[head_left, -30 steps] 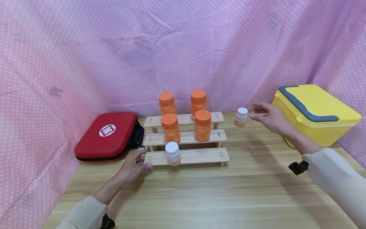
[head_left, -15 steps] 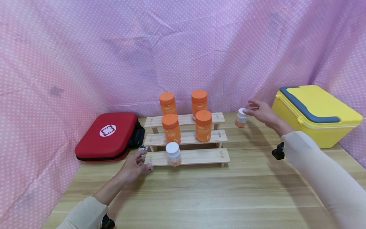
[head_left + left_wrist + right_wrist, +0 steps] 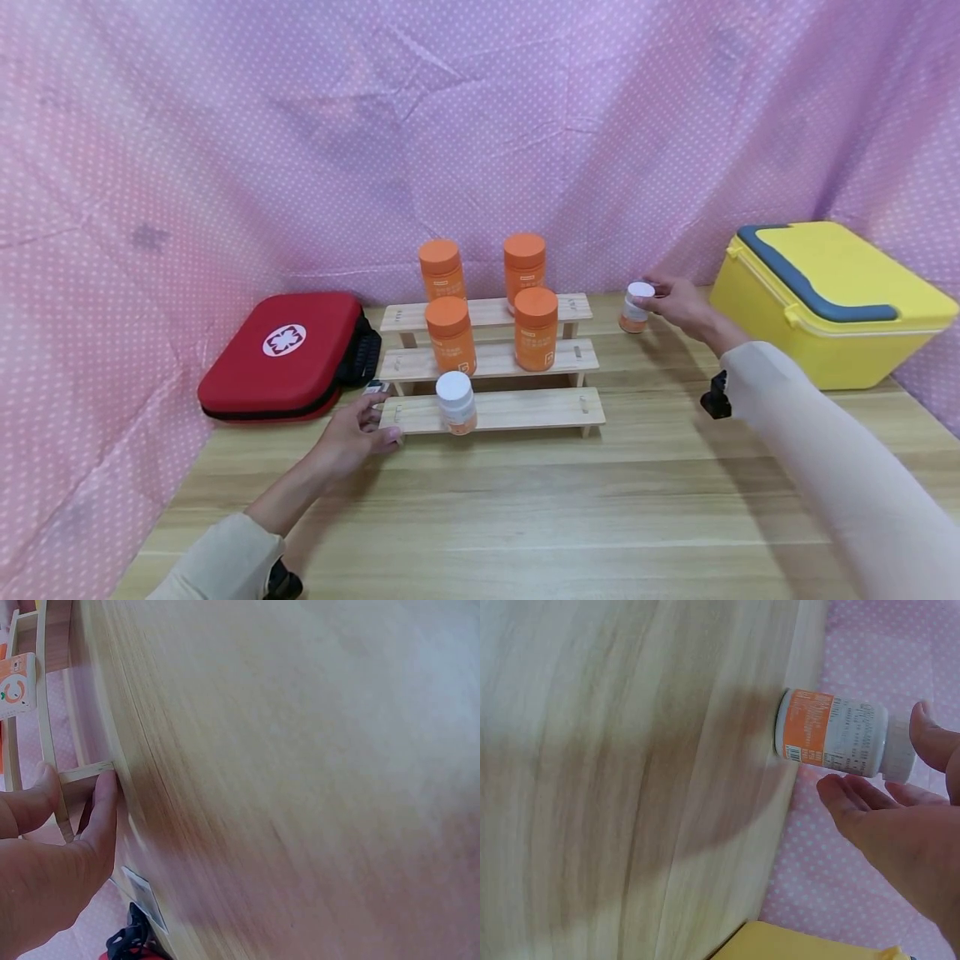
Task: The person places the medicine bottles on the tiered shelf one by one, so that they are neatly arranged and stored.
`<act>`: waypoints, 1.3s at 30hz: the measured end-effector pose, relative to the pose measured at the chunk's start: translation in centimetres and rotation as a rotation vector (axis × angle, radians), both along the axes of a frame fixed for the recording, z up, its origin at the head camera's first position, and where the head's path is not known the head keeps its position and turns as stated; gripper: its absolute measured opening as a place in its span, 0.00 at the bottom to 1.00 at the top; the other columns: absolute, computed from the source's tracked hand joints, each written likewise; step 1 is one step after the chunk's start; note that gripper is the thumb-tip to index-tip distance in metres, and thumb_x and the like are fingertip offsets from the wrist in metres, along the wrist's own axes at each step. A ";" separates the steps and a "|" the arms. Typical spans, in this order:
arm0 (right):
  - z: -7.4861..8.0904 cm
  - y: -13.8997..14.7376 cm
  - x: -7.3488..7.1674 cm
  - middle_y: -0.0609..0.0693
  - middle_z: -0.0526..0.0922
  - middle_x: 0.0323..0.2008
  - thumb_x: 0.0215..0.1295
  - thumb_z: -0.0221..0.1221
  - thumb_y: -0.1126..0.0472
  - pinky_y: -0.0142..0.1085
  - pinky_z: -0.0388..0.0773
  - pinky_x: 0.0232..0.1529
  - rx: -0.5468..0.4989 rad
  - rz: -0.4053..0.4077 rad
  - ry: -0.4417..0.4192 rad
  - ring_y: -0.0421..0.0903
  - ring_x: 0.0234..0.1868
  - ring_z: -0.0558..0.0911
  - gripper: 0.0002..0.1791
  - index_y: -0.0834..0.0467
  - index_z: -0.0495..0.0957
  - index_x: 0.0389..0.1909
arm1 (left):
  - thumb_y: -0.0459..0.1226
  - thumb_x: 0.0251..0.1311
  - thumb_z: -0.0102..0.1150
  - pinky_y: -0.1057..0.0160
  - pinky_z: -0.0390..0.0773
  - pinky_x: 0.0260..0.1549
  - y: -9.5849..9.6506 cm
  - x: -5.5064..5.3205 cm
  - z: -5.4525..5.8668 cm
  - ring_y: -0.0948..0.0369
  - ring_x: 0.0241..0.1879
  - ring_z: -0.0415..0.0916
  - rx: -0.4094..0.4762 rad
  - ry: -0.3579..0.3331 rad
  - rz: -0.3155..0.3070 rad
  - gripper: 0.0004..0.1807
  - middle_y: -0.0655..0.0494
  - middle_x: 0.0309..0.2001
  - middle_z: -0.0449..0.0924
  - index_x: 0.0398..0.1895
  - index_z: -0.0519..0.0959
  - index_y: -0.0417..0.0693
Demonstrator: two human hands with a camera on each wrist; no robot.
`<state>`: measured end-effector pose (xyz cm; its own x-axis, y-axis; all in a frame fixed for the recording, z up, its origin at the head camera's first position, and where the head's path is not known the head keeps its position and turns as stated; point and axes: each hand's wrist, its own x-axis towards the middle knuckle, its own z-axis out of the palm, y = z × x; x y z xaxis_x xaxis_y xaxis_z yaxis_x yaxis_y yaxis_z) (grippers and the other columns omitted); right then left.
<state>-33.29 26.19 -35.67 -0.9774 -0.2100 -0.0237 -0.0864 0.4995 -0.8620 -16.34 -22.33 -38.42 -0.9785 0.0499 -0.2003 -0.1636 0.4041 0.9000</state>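
A small white-capped bottle (image 3: 634, 308) (image 3: 829, 735) stands on the wooden table right of a three-step wooden rack (image 3: 525, 410). My right hand (image 3: 660, 298) (image 3: 877, 759) reaches in from the right, thumb and fingers curled round the bottle's cap. Another white-capped bottle (image 3: 456, 402) stands on the rack's bottom step, its label (image 3: 16, 686) also showing in the left wrist view. Several orange bottles (image 3: 536, 327) fill the upper steps. My left hand (image 3: 372, 425) (image 3: 79, 791) rests against the left end of the bottom step, fingers relaxed and holding nothing.
A red first-aid case (image 3: 288, 354) lies left of the rack, with a small dark object (image 3: 373, 387) by its corner. A closed yellow box (image 3: 825, 300) with a grey handle stands at the right. Pink dotted cloth (image 3: 225, 167) walls the table on three sides.
My right hand moved left and down from the air beside the yellow box to the small bottle and closed on its cap. The left hand stayed still.
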 end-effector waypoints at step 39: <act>1.4 0.9 7.7 0.66 0.77 0.49 0.68 0.55 0.69 0.20 0.73 0.42 0.099 0.127 0.277 0.32 0.44 0.75 0.19 0.72 0.70 0.58 | 0.33 0.56 0.66 0.63 0.83 0.40 -0.2 -0.1 0.2 0.55 0.43 0.75 -0.158 0.016 -0.011 0.37 0.40 0.49 0.77 0.68 0.62 0.38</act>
<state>-25.59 27.12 -34.23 -0.9158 -0.3406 0.2130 -0.3778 0.5503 -0.7446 -16.42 -22.52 -38.26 -0.9812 0.0298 -0.1909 -0.1445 0.5429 0.8273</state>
